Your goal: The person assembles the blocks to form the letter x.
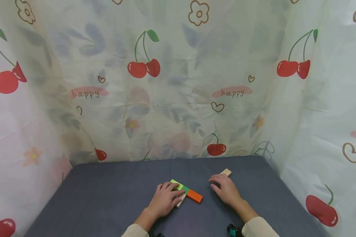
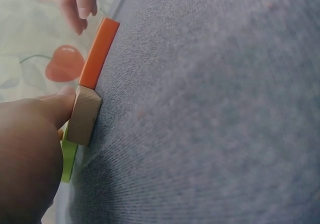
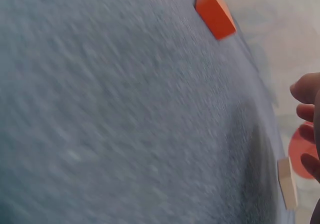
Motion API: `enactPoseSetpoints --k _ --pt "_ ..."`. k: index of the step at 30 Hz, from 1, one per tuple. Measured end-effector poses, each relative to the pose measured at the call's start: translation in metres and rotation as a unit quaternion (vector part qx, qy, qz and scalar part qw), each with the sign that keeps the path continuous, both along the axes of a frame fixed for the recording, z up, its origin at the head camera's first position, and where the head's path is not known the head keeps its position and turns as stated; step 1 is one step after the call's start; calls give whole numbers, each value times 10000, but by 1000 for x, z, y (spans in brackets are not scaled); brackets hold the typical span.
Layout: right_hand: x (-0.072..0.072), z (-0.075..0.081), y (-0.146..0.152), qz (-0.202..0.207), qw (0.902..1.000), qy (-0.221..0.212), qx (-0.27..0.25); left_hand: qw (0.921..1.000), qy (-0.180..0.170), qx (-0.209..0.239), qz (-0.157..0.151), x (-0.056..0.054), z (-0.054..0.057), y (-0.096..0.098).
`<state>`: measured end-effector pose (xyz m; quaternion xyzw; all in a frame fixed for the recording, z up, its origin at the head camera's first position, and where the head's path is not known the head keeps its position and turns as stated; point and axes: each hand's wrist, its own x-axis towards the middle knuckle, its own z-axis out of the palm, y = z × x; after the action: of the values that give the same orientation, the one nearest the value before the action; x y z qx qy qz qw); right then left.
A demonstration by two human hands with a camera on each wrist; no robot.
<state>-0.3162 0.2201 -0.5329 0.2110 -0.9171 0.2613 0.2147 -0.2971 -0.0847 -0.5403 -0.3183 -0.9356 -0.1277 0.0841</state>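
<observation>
A row of blocks lies on the dark cloth: a light green block [image 1: 176, 185], a green one [image 1: 185, 189] and an orange one [image 1: 194, 196]. A plain wooden block [image 2: 84, 116] meets the row at an angle. My left hand [image 1: 164, 199] rests over the light green, green and wooden blocks, its fingers touching them from above and covering parts. In the left wrist view the thumb lies against the wooden block. My right hand [image 1: 225, 189] hovers right of the row with loosely bent fingers, holding nothing. Just beyond it lies another wooden block [image 1: 226, 172], partly covered.
The table [image 1: 106, 197] has a dark grey-blue cloth. Printed curtains [image 1: 172, 108] with cherries and flowers hang behind it and at both sides. A dark device [image 1: 235, 229] sits at the right wrist.
</observation>
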Motion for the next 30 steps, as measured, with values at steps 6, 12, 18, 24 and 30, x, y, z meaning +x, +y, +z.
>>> enactPoseSetpoints --k 6,12,18,24,30 --pt "-9 0 11 -308 9991 170 239 10000 -54 -10 25 0 0 0" --pt "-16 -2 21 -461 9977 278 403 10000 -41 1 1 0 -1 0" --pt "-21 -6 30 -671 9950 196 710 10000 54 15 -23 -1 -3 1" --pt "-26 -3 37 -801 9915 -341 971 10000 67 37 -20 -2 -3 1" --pt "-31 -1 40 -801 9865 -791 1189 10000 -31 44 0 -2 -1 0"
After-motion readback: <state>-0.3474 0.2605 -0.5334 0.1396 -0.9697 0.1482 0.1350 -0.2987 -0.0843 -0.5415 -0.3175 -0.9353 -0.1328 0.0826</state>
